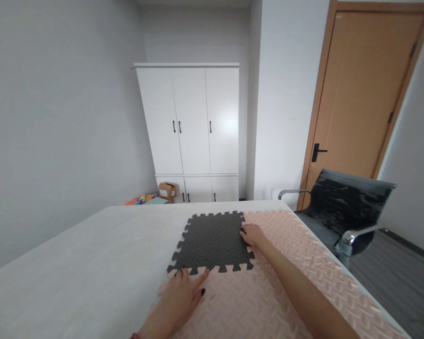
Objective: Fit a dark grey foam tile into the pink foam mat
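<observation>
Desk [92, 263] surface in pale white carries your pink foam mats [297, 263] along its right edge, and the dark grey foam mat [212, 240] sits locked into them near the far right corner. Your right hand [252, 234] presses flat on the grey mat's right seam. Your left hand [180, 296] lies at its near edge, fingers [199, 278] spread, holding nothing.

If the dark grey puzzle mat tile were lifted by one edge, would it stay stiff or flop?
The dark grey tile looks like thin foam, so it would probably bend and feel light. Its toothed edges mesh with the pink tiles, likely resisting a sideways push. Both the left hand and right hand press its seams.
</observation>
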`<state>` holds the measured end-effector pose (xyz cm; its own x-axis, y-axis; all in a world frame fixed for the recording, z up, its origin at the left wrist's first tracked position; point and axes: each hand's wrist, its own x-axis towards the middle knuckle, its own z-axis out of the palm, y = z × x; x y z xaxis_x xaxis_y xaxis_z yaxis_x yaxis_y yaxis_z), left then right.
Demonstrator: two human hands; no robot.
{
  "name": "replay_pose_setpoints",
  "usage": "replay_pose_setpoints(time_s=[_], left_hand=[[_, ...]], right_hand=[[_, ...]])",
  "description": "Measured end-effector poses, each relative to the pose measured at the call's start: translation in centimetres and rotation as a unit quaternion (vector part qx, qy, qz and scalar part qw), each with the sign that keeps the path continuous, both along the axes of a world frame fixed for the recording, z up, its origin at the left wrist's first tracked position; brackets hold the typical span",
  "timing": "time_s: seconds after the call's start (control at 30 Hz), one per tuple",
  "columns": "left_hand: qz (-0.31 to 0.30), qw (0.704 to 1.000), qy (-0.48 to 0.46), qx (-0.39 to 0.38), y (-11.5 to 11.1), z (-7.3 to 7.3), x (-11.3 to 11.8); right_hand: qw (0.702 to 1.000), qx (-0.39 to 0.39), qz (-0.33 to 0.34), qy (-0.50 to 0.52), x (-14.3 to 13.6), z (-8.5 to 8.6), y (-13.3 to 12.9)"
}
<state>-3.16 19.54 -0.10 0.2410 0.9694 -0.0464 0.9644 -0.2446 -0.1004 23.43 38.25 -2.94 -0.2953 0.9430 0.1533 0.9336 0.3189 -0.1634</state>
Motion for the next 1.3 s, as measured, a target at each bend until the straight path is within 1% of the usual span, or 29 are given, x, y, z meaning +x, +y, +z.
replay_pose_setpoints(time_s=[0.13,0.2,0.37,0.53,0.63,0.77,0.87,0.97,1.03,1.07,1.13,1.17,1.23,1.3], left_hand=[[0.012,1.000,-0.006,-0.025,0.1,0.4,0.2],[0.016,0.999,-0.008,-0.031,0.2,0.4,0.2],[0.025,0.999,-0.008,-0.030,0.5,-0.3,0.0],[0.027,0.999,-0.002,-0.024,0.9,-0.9,-0.1],[0.037,0.998,0.003,-0.041,1.0,-0.7,0.0],[0.050,0.997,0.007,-0.064,1.2,-0.1,0.2],[0.056,0.995,0.015,-0.080,1.5,0.3,0.4],[0.054,0.995,0.014,-0.089,1.6,0.2,0.4],[0.046,0.996,0.002,-0.075,1.6,-0.2,0.2],[0.038,0.997,-0.007,-0.061,1.5,-0.4,0.0],[0.017,0.999,-0.032,-0.032,1.8,-0.7,-0.9],[0.008,0.999,-0.048,-0.019,2.1,-0.7,-1.5],[0.011,0.996,-0.086,-0.001,3.4,-0.6,-3.2],[0.043,0.989,-0.142,0.006,5.3,-0.6,-5.0]], right_hand=[[1.000,0.006,-0.014,-0.001,0.0,0.5,2.5],[1.000,0.016,-0.015,0.001,-0.2,0.4,3.3],[0.999,0.026,-0.022,-0.003,-0.8,-0.9,4.1],[1.000,0.014,-0.027,-0.003,-1.0,-1.0,5.8],[0.999,0.016,-0.031,0.007,-1.1,-1.2,6.7],[0.999,0.006,-0.033,0.020,-1.8,-1.7,7.5],[0.999,-0.012,-0.032,0.032,-2.1,-1.5,7.9],[0.998,-0.027,-0.013,0.053,-1.4,-0.4,7.1],[0.997,-0.027,0.007,0.072,0.2,0.4,5.6],[0.996,-0.024,0.017,0.081,1.5,0.8,4.5],[0.995,-0.019,0.025,0.095,5.0,1.3,1.8],[0.995,-0.017,0.017,0.100,7.2,1.4,0.3],[0.994,-0.014,-0.026,0.106,12.2,1.4,-2.9],[0.990,-0.011,-0.092,0.108,17.3,1.2,-6.0]])
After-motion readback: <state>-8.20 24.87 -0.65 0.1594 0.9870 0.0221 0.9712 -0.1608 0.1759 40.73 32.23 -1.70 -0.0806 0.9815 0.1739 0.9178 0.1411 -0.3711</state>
